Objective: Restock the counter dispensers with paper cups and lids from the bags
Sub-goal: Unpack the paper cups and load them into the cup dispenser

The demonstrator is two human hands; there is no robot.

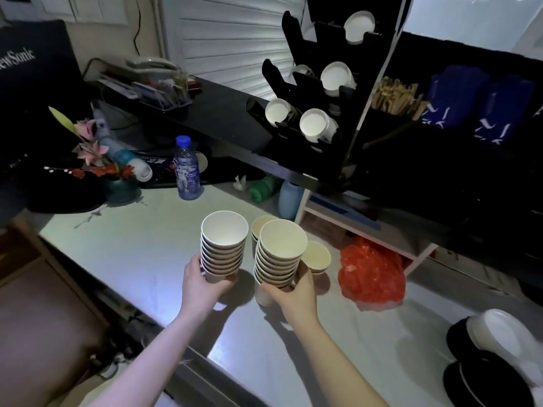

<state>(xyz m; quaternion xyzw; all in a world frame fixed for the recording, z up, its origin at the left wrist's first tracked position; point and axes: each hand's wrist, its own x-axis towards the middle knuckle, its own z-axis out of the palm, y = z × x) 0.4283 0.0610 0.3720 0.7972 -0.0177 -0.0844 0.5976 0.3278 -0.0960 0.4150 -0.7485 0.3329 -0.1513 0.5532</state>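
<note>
Black cup dispenser (pixel 346 92): up on the raised counter ledge, ahead of both hands and off to the right, tubes slanting down toward the viewer, white cup bottoms and rims showing in several mouths. Nearer the right hand than the left, by the look of it.

Grey worktop (pixel 132 259): below the ledge, bearing everything in hand.

Left stack of cups (pixel 224 245): nested, long axis upright, mouths up, pale cream inside with brownish walls; base gripped by the left hand (pixel 202 284), fingers curled round it.

Right stack of cups (pixel 280 254): same build, leaning slightly left, held low by the right hand (pixel 296 292), thumb and fingers wrapped round.

Loose cups (pixel 316 257): just behind and beside the right stack, resting on the worktop.

Likely need: lift, then tip each stack in line with a slanted tube.
</note>
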